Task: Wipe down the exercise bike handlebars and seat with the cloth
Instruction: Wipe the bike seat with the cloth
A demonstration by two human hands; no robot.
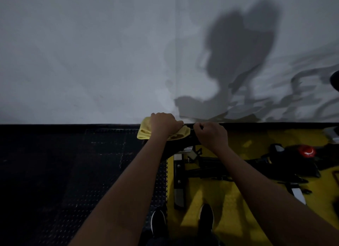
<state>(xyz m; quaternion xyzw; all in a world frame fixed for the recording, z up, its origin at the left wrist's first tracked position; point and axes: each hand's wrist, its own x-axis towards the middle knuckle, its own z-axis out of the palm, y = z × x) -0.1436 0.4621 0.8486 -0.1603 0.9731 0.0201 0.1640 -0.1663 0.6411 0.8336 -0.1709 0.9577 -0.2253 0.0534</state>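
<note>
Left hand (pixel 163 125): grip clenched over the yellow cloth (pixel 144 131), fingers curled down and away from the camera. The cloth lies under the palm, bunched, with folds showing on both sides of the hand: a larger fold to the left of the wrist and a smaller one to the right, near the right hand. The cloth rests on the dark seat (pixel 169 149) of the exercise bike; the seat surface shows just below the cloth, between the two forearms.

Right hand (pixel 211 135): grip clenched, fingers curled onto the far edge of the seat, just beside the cloth's right fold. Whether it touches the cloth cannot be told.

Below the seat, the bike's metal post (pixel 178 187) and black frame parts (pixel 220 167) stand on a yellow floor mat (pixel 229 209). A red knob (pixel 309 151) shows to the right. A black studded floor mat (pixel 73 172) lies to the left. Two black shoes (pixel 158 221) show at the bottom edge. The grey wall (pixel 91 53) carries a shadow.
</note>
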